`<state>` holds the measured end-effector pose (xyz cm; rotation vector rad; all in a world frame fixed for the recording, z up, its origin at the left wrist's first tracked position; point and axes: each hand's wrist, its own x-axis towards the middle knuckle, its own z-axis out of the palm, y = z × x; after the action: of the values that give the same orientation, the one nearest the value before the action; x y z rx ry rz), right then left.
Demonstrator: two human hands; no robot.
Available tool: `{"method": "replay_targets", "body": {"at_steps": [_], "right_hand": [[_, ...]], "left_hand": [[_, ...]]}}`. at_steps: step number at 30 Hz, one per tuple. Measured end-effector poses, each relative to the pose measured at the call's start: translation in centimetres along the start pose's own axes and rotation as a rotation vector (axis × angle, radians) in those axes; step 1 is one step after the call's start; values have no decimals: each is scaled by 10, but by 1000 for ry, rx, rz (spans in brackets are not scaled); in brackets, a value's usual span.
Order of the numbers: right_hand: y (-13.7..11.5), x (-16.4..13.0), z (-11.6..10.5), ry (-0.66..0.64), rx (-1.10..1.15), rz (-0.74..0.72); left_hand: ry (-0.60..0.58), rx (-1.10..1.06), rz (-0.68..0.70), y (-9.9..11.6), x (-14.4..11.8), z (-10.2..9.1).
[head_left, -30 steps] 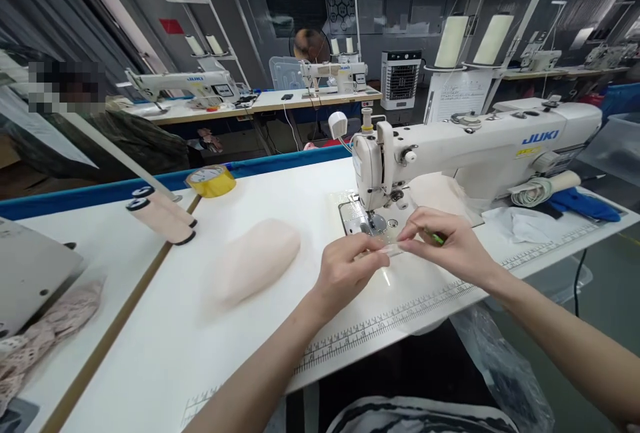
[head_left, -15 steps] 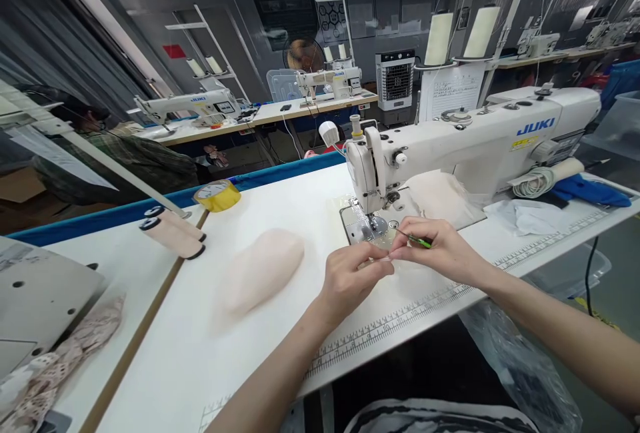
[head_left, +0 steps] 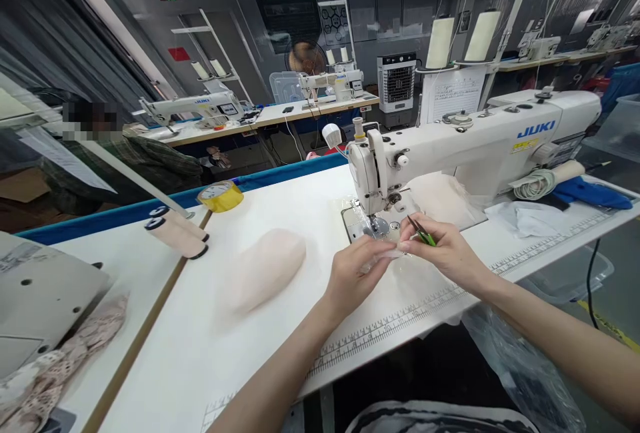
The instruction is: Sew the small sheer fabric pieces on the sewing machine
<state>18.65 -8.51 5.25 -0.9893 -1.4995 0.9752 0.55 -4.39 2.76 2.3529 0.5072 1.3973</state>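
My left hand (head_left: 356, 274) and my right hand (head_left: 445, 254) meet in front of the needle of a white JUKI sewing machine (head_left: 465, 143). Both pinch a small clear, thin piece (head_left: 391, 254) between their fingertips. My right hand also holds green-handled tweezers (head_left: 421, 233), whose tips point up and left toward the presser foot (head_left: 373, 225). A pale pink fabric piece (head_left: 263, 268) lies on the white table (head_left: 200, 353) left of my hands.
A yellow tape roll (head_left: 221, 196) and two thread cones (head_left: 176, 232) lie at the table's far left. Cloth, a rolled cord and blue fabric (head_left: 593, 193) sit right of the machine. Lace fabric (head_left: 60, 346) lies at the lower left. A person sits at the back left.
My hands stayed joined in front of the needle. The tweezers in my right hand tilted up, their tips now nearer the presser foot. The view shifted slightly.
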Motion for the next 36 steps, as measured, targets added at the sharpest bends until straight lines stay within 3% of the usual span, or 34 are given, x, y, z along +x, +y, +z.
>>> {"method": "replay_targets", "body": {"at_steps": [6,10,14,21,26,31,36], "right_hand": [[1,-1,3,7,10,-27],[5,-4,5,-77,193,166],[6,-3,2,-96,178,207],[0,-3,-12,-103,-216,61],[-17,-4,-16,-62,-282,124],[-28,1,-20,-35,-338,123],[-17,2,-24,-240,-455,165]], "left_hand": [[6,-118,-143,5,3,2],[-15,-137,-155,4,4,1],[-55,-76,-93,2,3,3],[-118,199,77,-2,-3,6],[-18,446,236,-5,-4,2],[42,553,361,-4,-2,0],[30,556,393,-3,-2,0]]}}
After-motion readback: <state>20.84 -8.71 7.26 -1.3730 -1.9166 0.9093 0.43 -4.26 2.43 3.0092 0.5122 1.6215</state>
